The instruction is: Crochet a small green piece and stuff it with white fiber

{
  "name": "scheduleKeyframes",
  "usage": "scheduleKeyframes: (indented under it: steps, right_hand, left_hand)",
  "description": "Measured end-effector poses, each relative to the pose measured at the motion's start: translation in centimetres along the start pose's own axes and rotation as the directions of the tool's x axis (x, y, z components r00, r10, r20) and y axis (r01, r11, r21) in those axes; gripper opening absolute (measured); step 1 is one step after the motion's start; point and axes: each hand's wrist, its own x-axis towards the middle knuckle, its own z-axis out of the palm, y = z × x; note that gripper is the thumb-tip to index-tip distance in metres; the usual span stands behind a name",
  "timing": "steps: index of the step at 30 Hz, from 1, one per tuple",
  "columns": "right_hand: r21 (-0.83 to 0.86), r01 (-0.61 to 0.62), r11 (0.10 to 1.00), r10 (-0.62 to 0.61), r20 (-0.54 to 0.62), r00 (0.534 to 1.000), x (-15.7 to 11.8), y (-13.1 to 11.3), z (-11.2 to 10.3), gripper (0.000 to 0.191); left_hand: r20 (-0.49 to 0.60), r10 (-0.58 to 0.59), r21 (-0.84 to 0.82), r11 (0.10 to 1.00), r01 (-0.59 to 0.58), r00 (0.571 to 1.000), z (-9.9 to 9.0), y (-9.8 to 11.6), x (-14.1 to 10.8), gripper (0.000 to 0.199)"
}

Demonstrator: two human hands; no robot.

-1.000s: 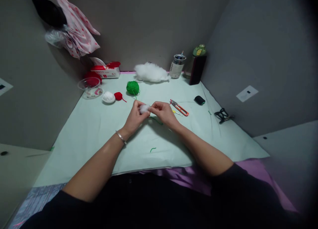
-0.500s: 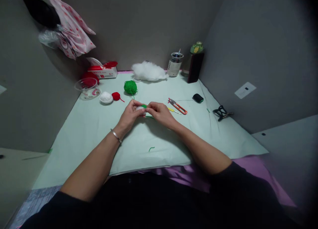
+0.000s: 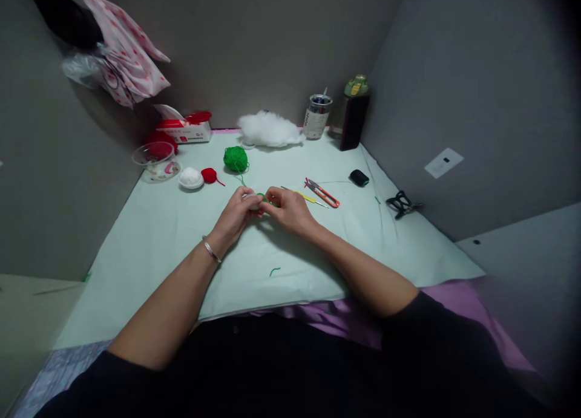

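Note:
My left hand (image 3: 238, 213) is closed around a small white and green yarn piece (image 3: 252, 204), mostly hidden by the fingers. Close beside it, my right hand (image 3: 288, 209) pinches green yarn (image 3: 263, 198) at the piece's edge, thumb and forefinger together. From the green yarn ball (image 3: 235, 158) a strand runs down toward my hands. Just past my right hand lies a yellow-handled crochet hook (image 3: 309, 198), with orange thread snips (image 3: 324, 193) to its right.
White yarn (image 3: 190, 178) and a small red yarn ball (image 3: 209, 175) lie left. White stuffing (image 3: 271, 129), a pen tin (image 3: 317, 117) and a bottle (image 3: 356, 86) stand at the back. A black clip (image 3: 401, 205) is at the right edge; a green yarn snippet (image 3: 275, 271) lies in front.
My right fingers have shifted slightly at the piece, and its green part shows less. More of the crochet hook is visible. The whole view has moved a little.

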Motion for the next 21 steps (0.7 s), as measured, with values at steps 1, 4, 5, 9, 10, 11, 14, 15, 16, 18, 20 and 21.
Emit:
scheduleKeyframes:
  steps: [1, 4, 5, 9, 10, 11, 14, 15, 16, 18, 20, 21]
  right_hand:
    - [0.004, -0.004, 1.0, 0.004, -0.006, 1.0, 0.1, 0.2, -0.1, 0.023]
    - [0.02, -0.016, 1.0, 0.017, -0.022, 1.0, 0.4, 0.6, -0.3, 0.024]
    - [0.025, -0.019, 1.0, 0.02, -0.024, 1.0, 0.4, 0.8, -0.3, 0.023]
    - [0.032, -0.026, 0.999, 0.026, -0.02, 0.999, 0.6, 1.0, -0.4, 0.018]
    - [0.03, -0.027, 0.999, 0.027, -0.018, 0.999, 0.6, 1.0, -0.4, 0.017]
    - [0.026, -0.027, 0.999, 0.027, -0.014, 1.0, 0.6, 1.0, -0.5, 0.016]
    - [0.017, -0.017, 1.0, 0.017, 0.016, 1.0, 0.5, 0.7, -0.6, 0.015]
    - [0.014, -0.012, 1.0, 0.012, 0.028, 1.0, 0.4, 0.6, -0.5, 0.015]
    - [0.011, -0.007, 1.0, 0.007, 0.039, 0.999, 0.3, 0.4, -0.5, 0.015]
    - [0.003, 0.003, 1.0, -0.003, 0.049, 0.999, -0.1, 0.0, -0.2, 0.014]
    - [-0.005, 0.013, 1.0, -0.013, 0.05, 0.999, -0.5, -0.5, 0.2, 0.013]
    - [-0.008, 0.017, 1.0, -0.017, 0.05, 0.999, -0.7, -0.7, 0.4, 0.013]
  left_hand:
    - [0.023, -0.014, -0.021, 1.0, 0.015, 1.0, 0.0, 0.2, 0.0, 0.027]
    - [0.057, -0.033, -0.069, 0.997, 0.036, 0.998, -0.1, 0.7, 0.2, 0.03]
    - [0.062, -0.033, -0.075, 0.996, 0.038, 0.998, -0.2, 0.8, 0.2, 0.031]
    - [0.083, -0.02, -0.056, 0.998, 0.025, 0.996, -0.4, 0.8, 0.0, 0.039]
    - [0.08, -0.008, -0.047, 0.999, 0.012, 0.997, -0.4, 0.6, 0.0, 0.041]
    - [0.07, 0.009, -0.037, 0.999, -0.006, 0.997, -0.4, 0.4, 0.0, 0.042]
    - [0.011, 0.071, 0.005, 0.997, -0.072, 0.997, -0.2, -0.3, 0.2, 0.041]
    - [-0.012, 0.092, 0.023, 0.995, -0.092, 0.996, -0.1, -0.5, 0.3, 0.039]
    - [-0.036, 0.113, 0.041, 0.993, -0.112, 0.993, 0.0, -0.7, 0.4, 0.038]
    - [-0.083, 0.152, 0.076, 0.986, -0.146, 0.985, 0.1, -1.0, 0.6, 0.036]
    - [-0.125, 0.18, 0.107, 0.98, -0.167, 0.976, 0.2, -1.3, 0.7, 0.034]
    - [-0.144, 0.188, 0.121, 0.978, -0.172, 0.971, 0.3, -1.3, 0.8, 0.033]
